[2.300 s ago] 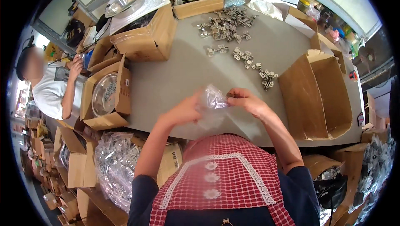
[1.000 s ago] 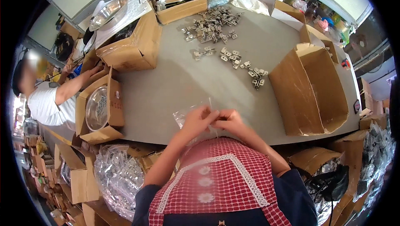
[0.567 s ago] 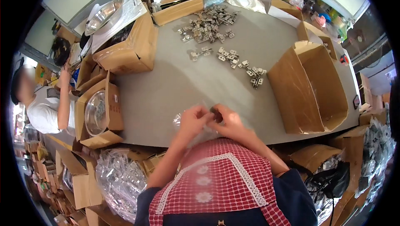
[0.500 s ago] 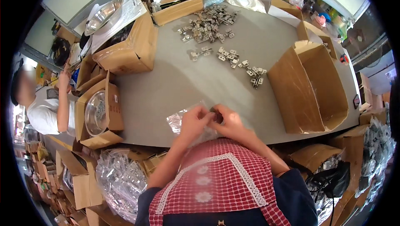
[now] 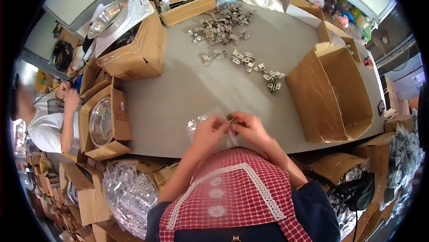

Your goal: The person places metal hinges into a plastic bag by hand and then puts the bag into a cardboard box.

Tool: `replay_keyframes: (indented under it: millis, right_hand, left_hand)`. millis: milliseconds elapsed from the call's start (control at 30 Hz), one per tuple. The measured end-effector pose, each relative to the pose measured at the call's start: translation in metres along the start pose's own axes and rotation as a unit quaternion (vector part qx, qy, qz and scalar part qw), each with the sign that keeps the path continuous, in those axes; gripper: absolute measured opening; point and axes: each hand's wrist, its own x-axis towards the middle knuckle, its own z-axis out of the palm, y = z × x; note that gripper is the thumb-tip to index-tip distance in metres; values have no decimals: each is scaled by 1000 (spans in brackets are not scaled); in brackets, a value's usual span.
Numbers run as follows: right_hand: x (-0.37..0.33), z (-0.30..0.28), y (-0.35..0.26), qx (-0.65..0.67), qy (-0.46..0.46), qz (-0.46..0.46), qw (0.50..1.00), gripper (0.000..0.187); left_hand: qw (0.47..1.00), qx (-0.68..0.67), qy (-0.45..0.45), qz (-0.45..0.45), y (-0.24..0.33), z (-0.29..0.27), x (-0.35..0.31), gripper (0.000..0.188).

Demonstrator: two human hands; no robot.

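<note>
1. With the clock centred on the hands, twelve away from the wearer, the grey table's (image 5: 178, 90) near edge passes at six, beside the red checked apron (image 5: 243, 193).
2. Grey surface stretches from ten round to twelve, and out toward three.
3. The left hand (image 5: 210, 130) is closed, thumb against fingers, on a transparent bag (image 5: 192, 127), which lies over the near part of the table and spreads toward nine. The right hand (image 5: 249, 127) is nearly closed, fingertips together beside the left's; what they pinch is too small to tell.
4. Standing in the way: a metal heap (image 5: 223, 23) at twelve, loose metal pieces (image 5: 271, 80) from twelve to two, and a tall carton (image 5: 313, 94) between two and three.
5. A co-worker (image 5: 49, 126) is beyond the table at nine.
6. At nine, an open box (image 5: 121, 117) holds a bowl (image 5: 96, 130) of small pieces.
7. Between ten and eleven, a shiny metal bowl (image 5: 108, 18) rests on papers (image 5: 136, 10) over a brown box (image 5: 149, 47).
8. At eight, below the edge, a big plastic sack (image 5: 129, 195) holds metal parts.
</note>
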Motion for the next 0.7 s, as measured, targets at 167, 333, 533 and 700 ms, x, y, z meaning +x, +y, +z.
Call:
replay_keyframes:
  millis: [167, 333, 533, 700]
  right_hand:
    - [0, 11, 0, -232, 31, -97, 967, 20]
    - [3, 14, 6, -302, 29, -102, 948, 15]
    - [1, 8, 2, -274, -1, -150, 950, 13]
    - [1, 10, 8, -314, 83, -189, 927, 10]
  left_hand:
    - [999, -30, -10, -5, -16, 2, 4, 13]
    - [995, 90, 20, 28, -29, 6, 8, 12]
    - [1000, -2, -17, 15, -29, 6, 6, 11]
    - [994, 97, 41, 1, -4, 9, 0, 20]
